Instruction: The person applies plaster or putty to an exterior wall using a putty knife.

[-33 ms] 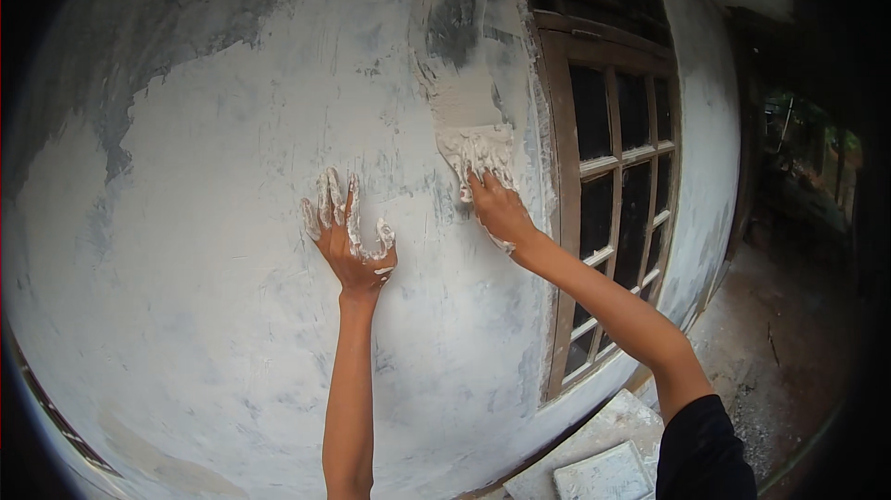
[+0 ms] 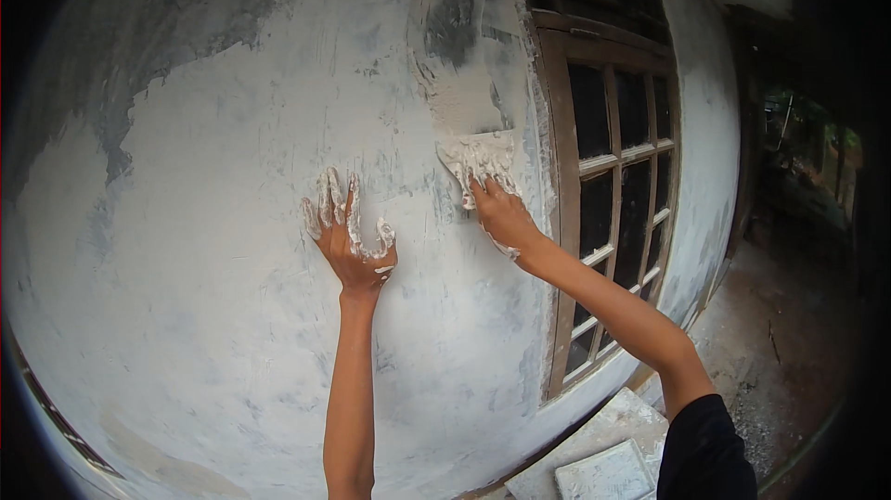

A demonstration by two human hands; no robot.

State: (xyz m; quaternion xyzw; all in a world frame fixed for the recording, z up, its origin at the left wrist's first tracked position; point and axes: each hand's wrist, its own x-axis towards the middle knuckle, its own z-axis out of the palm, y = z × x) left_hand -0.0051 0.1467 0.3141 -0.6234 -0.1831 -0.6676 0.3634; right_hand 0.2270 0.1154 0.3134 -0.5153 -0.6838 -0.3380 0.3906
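Observation:
My right hand (image 2: 506, 220) grips a broad putty knife (image 2: 478, 157) whose blade is thickly smeared with white putty. The blade's straight upper edge meets the wall (image 2: 232, 222) just left of the window. Above it runs a wet, beige-white band of fresh putty (image 2: 459, 101), with a dark grey bare patch (image 2: 452, 32) higher up. To the left, my left hand (image 2: 353, 240) is raised against the wall with fingers spread. White putty coats its fingers and thumb, and it holds nothing. The putty knife's handle is hidden in my right hand.
A brown wooden window (image 2: 613, 166) with dark panes and pale bars stands to the right. Below it sit a white-smeared board (image 2: 566, 449) and a whitish flat slab or lid (image 2: 605, 477). Rough floor (image 2: 761, 352) lies at the lower right.
My right hand and the putty knife have slid slightly down the wall, leaving a little more smoothed putty above the blade. My left hand has stayed in place.

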